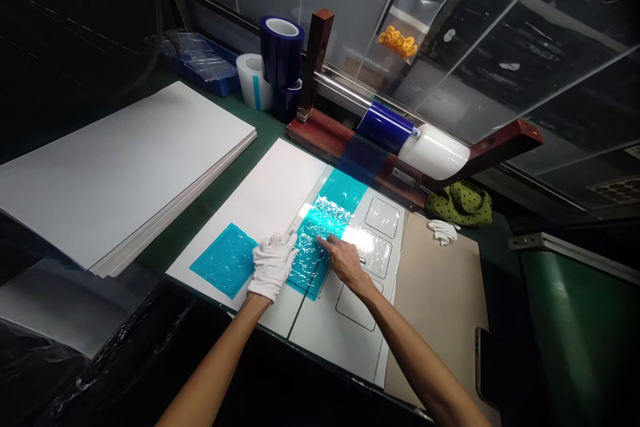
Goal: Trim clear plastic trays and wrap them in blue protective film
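My left hand (273, 267), in a white glove, lies on the white sheet (287, 177) at the left edge of a translucent blue film strip (315, 247). Its fingers are stretched out and hold nothing visible. With its index finger extended onto the film, my bare right hand (345, 261) has its other fingers curled; a small end of something shows by its outer side, too little to name. Wrinkles and glare mark the film, which runs up to a blue film roll (385, 127). A separate blue film piece (226, 260) lies left of my gloved hand.
A reddish wooden stand (320, 140) carries the blue roll and a white roll (436, 152). Stacked white sheets (135, 167) lie at left, with blue tape rolls (281, 50) behind. Outlined rectangles (383, 217), brown board (440, 293), a white glove (443, 231) and a green patterned pouch (460, 203) are at right.
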Available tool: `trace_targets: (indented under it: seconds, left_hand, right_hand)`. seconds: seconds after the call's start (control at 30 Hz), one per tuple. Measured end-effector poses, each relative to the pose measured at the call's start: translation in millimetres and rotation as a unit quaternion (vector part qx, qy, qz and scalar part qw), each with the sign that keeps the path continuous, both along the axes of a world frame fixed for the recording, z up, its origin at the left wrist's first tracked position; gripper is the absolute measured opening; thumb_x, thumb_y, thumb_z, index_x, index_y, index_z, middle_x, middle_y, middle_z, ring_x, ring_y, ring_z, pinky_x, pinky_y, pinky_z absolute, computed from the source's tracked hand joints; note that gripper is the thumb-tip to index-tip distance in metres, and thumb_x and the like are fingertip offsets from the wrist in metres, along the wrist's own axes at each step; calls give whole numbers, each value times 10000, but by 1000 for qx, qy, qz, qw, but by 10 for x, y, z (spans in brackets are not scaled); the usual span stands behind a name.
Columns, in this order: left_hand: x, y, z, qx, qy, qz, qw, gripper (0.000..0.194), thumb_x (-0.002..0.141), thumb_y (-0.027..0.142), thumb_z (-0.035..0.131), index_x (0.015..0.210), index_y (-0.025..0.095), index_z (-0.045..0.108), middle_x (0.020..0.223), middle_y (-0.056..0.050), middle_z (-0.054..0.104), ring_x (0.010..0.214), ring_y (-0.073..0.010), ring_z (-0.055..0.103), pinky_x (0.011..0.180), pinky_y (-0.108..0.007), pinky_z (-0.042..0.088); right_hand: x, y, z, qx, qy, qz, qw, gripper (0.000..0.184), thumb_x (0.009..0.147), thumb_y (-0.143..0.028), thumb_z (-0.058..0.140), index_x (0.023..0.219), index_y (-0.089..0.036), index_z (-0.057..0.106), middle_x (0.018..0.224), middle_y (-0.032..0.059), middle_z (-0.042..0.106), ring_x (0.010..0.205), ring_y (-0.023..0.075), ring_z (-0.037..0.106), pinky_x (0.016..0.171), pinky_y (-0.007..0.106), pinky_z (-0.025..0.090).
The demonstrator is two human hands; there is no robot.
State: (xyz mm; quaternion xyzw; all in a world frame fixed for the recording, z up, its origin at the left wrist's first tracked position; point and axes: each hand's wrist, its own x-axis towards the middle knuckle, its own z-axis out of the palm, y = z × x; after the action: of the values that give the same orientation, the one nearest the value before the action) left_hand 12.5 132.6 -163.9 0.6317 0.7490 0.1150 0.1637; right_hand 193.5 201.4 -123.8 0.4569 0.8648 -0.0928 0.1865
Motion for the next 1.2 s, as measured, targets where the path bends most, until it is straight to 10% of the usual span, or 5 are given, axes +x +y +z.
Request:
trace_targets:
  seconds: [0.37, 0.63, 0.87, 1.03, 1.2]
  left_hand:
    - [-46, -137, 186, 11, -252, 192, 948, 634, 739, 478, 612, 1281, 166, 510, 1342, -189, 390, 1208, -414, 334, 987, -566, 262]
    - [165, -929, 249, -163, -588, 298, 734, 359, 815, 362, 562, 1071, 120, 629, 984, -142, 661, 711, -127, 579, 478, -175, 394]
    - [259, -918, 174, -217, -699, 362, 577, 252, 866, 87, 464, 1077, 115, 598, 1001, -154, 649, 615, -45, 570, 388, -95, 319]
    - [321, -673, 82, -202, -708, 380, 560, 189, 897, 128, 469, 1052, 138, 576, 759, -12, 589, 474, -11, 465, 341, -98, 262]
    - [327, -620, 33, -144, -681, 373, 613, 161, 865, 268, 564, 804, 121, 543, 574, 89, 406, 395, -8, 271, 334, -136, 210]
  right_hand:
    - [900, -630, 144, -53, 107, -176, 977, 489, 865, -107, 353, 1255, -326, 548, 939, 39, 680, 792, 185, 644, 643, 254, 410]
    - [621, -1117, -181, -213, 349, -359, 839, 435, 795, -209, 437, 1191, -182, 614, 798, 26, 691, 522, 127, 610, 640, 261, 480]
    - [483, -1174, -132, -247, 426, -375, 786, 462, 773, -298, 479, 1191, -156, 615, 829, 60, 659, 514, 118, 566, 526, 252, 454]
    - [473, -1296, 28, -259, 470, -382, 753, 492, 775, -382, 516, 1198, -146, 604, 838, 66, 645, 526, 113, 548, 493, 245, 434]
    - [516, -1435, 125, -224, 463, -396, 760, 476, 793, -389, 504, 1199, -161, 602, 842, 61, 645, 535, 112, 544, 508, 253, 450]
